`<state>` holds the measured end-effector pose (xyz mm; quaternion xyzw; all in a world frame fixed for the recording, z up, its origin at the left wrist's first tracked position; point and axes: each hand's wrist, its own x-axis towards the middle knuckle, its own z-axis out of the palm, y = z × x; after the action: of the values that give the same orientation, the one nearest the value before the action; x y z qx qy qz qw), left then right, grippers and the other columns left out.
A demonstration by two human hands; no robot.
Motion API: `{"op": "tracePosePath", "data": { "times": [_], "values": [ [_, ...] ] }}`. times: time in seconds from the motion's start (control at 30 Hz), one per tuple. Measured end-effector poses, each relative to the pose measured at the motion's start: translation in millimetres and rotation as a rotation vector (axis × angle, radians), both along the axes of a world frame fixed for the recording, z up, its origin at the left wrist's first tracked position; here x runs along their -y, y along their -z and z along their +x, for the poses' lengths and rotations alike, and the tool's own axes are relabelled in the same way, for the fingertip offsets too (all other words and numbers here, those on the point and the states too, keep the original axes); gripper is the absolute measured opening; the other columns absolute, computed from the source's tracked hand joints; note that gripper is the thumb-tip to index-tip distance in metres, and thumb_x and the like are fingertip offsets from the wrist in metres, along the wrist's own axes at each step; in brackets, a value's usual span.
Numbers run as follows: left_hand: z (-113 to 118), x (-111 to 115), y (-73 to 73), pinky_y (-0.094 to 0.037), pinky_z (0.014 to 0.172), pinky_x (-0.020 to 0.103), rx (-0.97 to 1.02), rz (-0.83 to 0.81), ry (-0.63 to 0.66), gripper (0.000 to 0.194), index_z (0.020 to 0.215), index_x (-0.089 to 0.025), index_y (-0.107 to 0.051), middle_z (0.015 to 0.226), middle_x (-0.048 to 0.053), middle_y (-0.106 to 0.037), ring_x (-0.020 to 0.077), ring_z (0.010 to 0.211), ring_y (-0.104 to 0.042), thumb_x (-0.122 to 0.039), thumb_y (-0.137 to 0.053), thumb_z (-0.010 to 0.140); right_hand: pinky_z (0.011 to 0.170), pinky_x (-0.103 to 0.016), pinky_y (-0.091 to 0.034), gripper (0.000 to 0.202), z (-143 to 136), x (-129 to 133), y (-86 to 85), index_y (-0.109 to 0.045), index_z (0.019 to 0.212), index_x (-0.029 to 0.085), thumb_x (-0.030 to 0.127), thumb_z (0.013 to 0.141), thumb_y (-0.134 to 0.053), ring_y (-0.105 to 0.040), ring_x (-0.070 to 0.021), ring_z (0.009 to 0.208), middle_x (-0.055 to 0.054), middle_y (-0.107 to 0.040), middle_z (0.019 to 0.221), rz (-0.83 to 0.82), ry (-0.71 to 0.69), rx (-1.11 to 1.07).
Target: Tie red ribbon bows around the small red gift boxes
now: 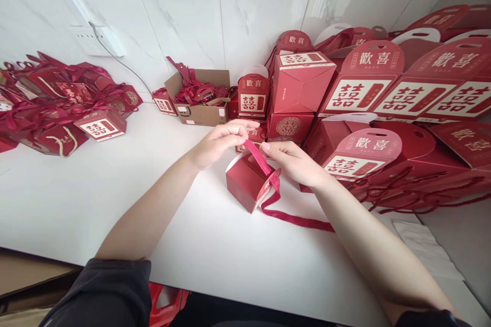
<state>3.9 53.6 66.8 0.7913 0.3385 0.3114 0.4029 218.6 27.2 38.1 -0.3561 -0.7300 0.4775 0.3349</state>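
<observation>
A small red box [245, 184] stands on the white table, with a dark pink ribbon [258, 157] passing over its top. My left hand [226, 140] pinches one end of the ribbon between thumb and fingers, above the box's far left side. Close by on the right, my right hand [289, 161] has its thumb and fingers pressed together beside the ribbon and the box top; what lies between them is hidden. The ribbon's other length runs down the box's right side and trails across the table under my right forearm.
An open brown carton [201, 115] of ribbons stands by the wall. Red boxes [362, 87] are stacked on the right, and a heap of ribboned boxes [57, 135] lies at the left. A red stool [164, 304] shows below the table edge.
</observation>
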Motion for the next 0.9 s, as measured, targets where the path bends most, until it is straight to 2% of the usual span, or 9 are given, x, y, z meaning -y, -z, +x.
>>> {"op": "tracePosePath", "data": {
  "times": [0.1,0.27,0.33,0.47,0.57,0.7,0.9],
  "values": [
    [-7.2,0.4,-8.1,-0.048,0.099,0.043,-0.038,0.057,-0.054,0.019,0.075,-0.016,-0.055,0.136,0.010,-0.057,0.0274,0.126,-0.053,-0.027,-0.048,0.088,0.086,-0.034,-0.048,0.039,0.6,2.7,-4.2,-0.071,0.079,0.019,0.052,0.093,-0.054,-0.067,-0.0222,0.089,-0.005,-0.073,0.086,-0.104,-0.117,-0.171],
    [-9.3,8.2,-15.1,-0.050,0.095,0.039,-0.091,0.063,-0.058,0.021,0.083,-0.016,-0.060,0.122,0.009,-0.065,0.0232,0.110,-0.061,-0.033,-0.052,0.091,0.079,-0.033,-0.051,0.031,-0.7,7.9,-5.8,-0.065,0.081,0.018,0.049,0.086,-0.066,-0.067,-0.0192,0.079,-0.006,-0.074,0.085,-0.159,-0.071,-0.266],
    [-9.2,10.1,-14.3,-0.051,0.093,0.037,-0.154,0.030,-0.045,0.021,0.094,-0.017,-0.063,0.117,0.008,-0.068,0.0221,0.106,-0.063,-0.037,-0.059,0.088,0.074,-0.031,-0.050,0.031,-1.7,7.0,-3.0,-0.065,0.081,0.017,0.048,0.086,-0.066,-0.065,-0.0173,0.074,-0.005,-0.072,0.080,-0.158,-0.073,-0.225],
    [-13.3,7.8,-9.4,-0.053,0.090,0.036,-0.318,-0.126,-0.033,0.040,0.114,-0.020,-0.064,0.110,0.006,-0.072,0.0229,0.103,-0.067,-0.035,-0.071,0.078,0.078,-0.028,-0.045,0.032,-3.2,2.1,3.8,-0.065,0.073,0.017,0.044,0.090,-0.061,-0.061,-0.0159,0.078,-0.003,-0.068,0.079,-0.100,-0.059,-0.124],
    [-16.6,3.7,-6.3,-0.053,0.088,0.034,-0.302,-0.190,-0.078,0.034,0.111,-0.019,-0.067,0.107,0.007,-0.073,0.0224,0.100,-0.068,-0.032,-0.067,0.080,0.077,-0.028,-0.041,0.034,-3.5,-0.6,6.6,-0.063,0.068,0.018,0.043,0.092,-0.058,-0.057,-0.0146,0.075,0.000,-0.061,0.074,-0.116,-0.068,-0.084],
    [-17.5,1.7,-6.5,-0.054,0.077,0.034,-0.320,-0.270,-0.140,0.035,0.111,-0.019,-0.067,0.101,0.007,-0.074,0.0231,0.092,-0.069,-0.033,-0.067,0.079,0.074,-0.027,-0.038,0.033,-4.2,-2.3,8.6,-0.064,0.071,0.018,0.042,0.093,-0.056,-0.053,-0.0149,0.077,-0.001,-0.059,0.078,-0.086,-0.084,-0.065],
    [-17.7,2.4,-8.0,-0.054,0.078,0.035,-0.284,-0.380,-0.071,0.037,0.115,-0.019,-0.064,0.096,0.006,-0.073,0.0215,0.088,-0.068,-0.033,-0.065,0.081,0.075,-0.027,-0.037,0.035,-9.3,-6.6,16.9,-0.067,0.075,0.017,0.041,0.095,-0.052,-0.049,-0.0131,0.076,-0.001,-0.055,0.085,-0.064,-0.141,-0.116]
  ]
}}
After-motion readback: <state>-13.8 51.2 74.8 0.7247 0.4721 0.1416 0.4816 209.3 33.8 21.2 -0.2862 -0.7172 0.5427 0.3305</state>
